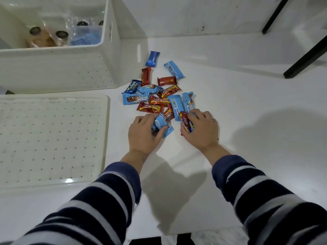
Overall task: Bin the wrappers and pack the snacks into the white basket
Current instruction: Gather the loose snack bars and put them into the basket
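Currently both hands were closed on snack bars at the near edge of the pile (155, 96) on the tabletop (238, 96): left hand (141, 133) gripped light-blue bars (161, 125), right hand (201, 129) a dark red bar (186, 123). White basket (58, 66) sat beyond-left, already holding bottles. Risk: overfull fists could shed slippery bars during the carry, or the striped sleeves could sweep loose bars aside.

"beng-beng" reads on three red bars (160, 100) mid-frame, most plainly on the middle one. A dark blue bar (132, 86) left of them shows "alpa". Other print is too small to read.
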A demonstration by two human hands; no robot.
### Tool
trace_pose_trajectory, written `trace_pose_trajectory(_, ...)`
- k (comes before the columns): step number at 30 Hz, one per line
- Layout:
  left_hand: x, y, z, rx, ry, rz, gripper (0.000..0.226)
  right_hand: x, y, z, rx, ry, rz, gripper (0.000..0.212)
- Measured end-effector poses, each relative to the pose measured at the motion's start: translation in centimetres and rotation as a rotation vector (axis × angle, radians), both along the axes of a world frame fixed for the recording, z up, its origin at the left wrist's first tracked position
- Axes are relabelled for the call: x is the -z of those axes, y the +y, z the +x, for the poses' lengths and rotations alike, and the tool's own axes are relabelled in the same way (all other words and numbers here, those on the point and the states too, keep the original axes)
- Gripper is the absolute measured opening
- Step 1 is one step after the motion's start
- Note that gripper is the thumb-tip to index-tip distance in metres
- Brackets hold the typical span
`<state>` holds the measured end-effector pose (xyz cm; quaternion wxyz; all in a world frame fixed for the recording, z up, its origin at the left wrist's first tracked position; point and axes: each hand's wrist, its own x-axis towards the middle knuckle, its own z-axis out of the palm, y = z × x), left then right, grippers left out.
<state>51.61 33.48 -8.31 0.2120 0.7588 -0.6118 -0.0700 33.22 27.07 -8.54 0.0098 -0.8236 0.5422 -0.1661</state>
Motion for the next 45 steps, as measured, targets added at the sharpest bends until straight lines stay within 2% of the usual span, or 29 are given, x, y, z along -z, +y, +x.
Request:
trace_pose_trajectory(6, -0.4, -0.2, -0.3, -0.05, 0.129, -0.023, 0.044, -1.1, 0.4, 1.6, 0.142, -0.039, 0.148, 0.037)
trace_pose_trajectory(11, -0.7, 0.6, -1.3, -0.123, 0.181, -0.009, 0.047, -2.3, 0.5, 2.6, 0.31, -0.089, 0.345, 0.065)
trace_pose_trajectory(16, -1.0, 2.2, -2.2, -0.176, 0.194, -0.019, 0.046, -2.9, 0.6, 1.6, 0.354, -0.006, 0.328, 0.049)
trace_pose_trajectory(20, -1.3, 3.8, -3.1, -0.199, 0.214, -0.023, 0.045, -2.8, 1.5, -0.1, 0.334, -0.014, 0.283, 0.035)
trace_pose_trajectory(29, -1.9, 7.1, -5.9, -0.298, 0.326, -0.012, 0.048, -3.3, 4.4, -3.2, 0.332, -0.089, 0.331, 0.025)
trace_pose_trajectory(37, -3.8, 8.2, -7.0, -0.399, 0.404, -0.017, 0.048, -4.9, 6.2, -4.7, 0.33, -0.183, 0.374, 0.024)
trace_pose_trajectory(42, -5.2, 8.5, -6.8, -0.441, 0.407, 0.043, 0.05, -6.9, 6.5, -4.9, 0.283, -0.174, 0.359, 0.03)
trace_pose_trajectory(45, -6.6, 8.4, -6.7, -0.468, 0.414, -0.003, 0.048, -8.3, 6.6, -4.4, 0.261, -0.17, 0.35, 0.033)
